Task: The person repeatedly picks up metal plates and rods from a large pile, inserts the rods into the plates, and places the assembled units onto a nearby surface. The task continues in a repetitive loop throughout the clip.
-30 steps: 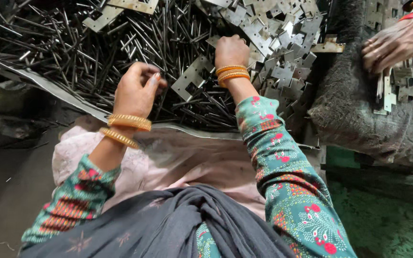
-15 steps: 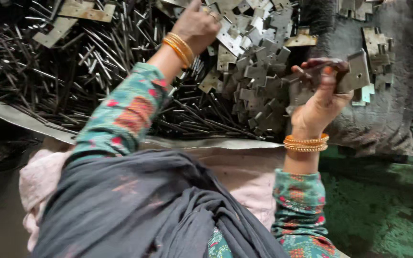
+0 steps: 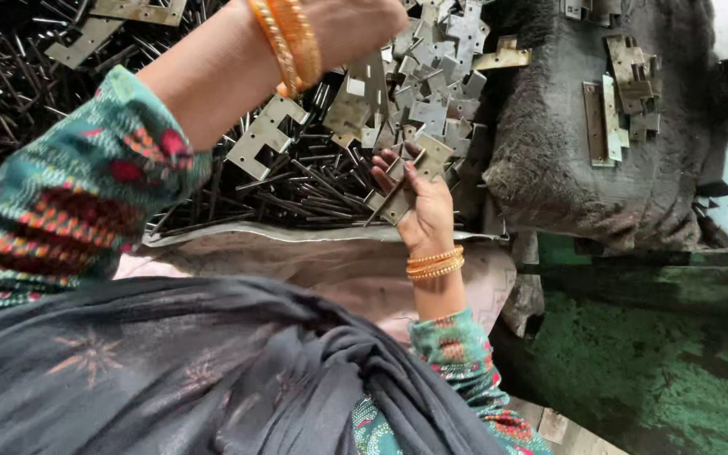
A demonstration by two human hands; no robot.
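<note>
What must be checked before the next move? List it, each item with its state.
1. Right hand grips the held hinge plates: ok, fingers curl around them.
2. Left hand grip: cannot tell, its fingers are cut off at the top edge.
3. Pile of loose plates near the left hand: ok, the hand is over it.
4. Dark metal pins apart from the held hinge plates: not ok, they lie right beside them.
5. Hinge pieces settled on the grey sack: ok, lying flat.

A grey sack (image 3: 566, 160) is draped at the right, with loose plates (image 3: 621, 93) scattered on it. Green floor (image 3: 659, 379) is seen below, and dark cloth (image 3: 170, 371) is spread in front.
</note>
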